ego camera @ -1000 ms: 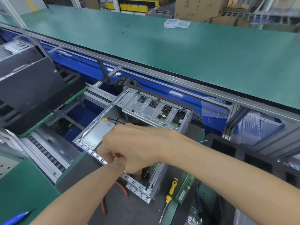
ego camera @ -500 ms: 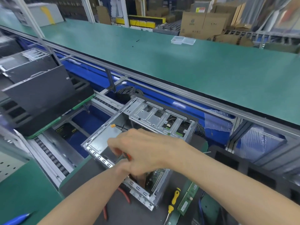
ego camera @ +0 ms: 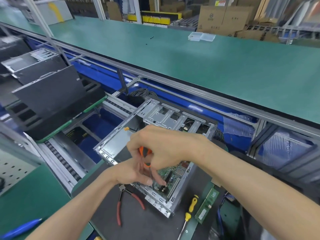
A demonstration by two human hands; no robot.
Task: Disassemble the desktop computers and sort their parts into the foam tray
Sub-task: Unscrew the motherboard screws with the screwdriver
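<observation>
Orange-handled screwdriver [ego camera: 145, 154] gripped in right hand [ego camera: 166, 146], tip down on motherboard [ego camera: 170, 175] inside case [ego camera: 155, 200] on desk | left hand [ego camera: 133, 172] fingers extended, steadying shaft | step: likely unscrewing board | next: free screw, lift board | pliers [ego camera: 124, 201] lay just beside case.

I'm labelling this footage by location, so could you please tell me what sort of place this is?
Most likely an electronics disassembly line in a factory or warehouse: long green benches beside a roller conveyor, an opened computer chassis at the station, and stacked cardboard boxes behind.
</observation>
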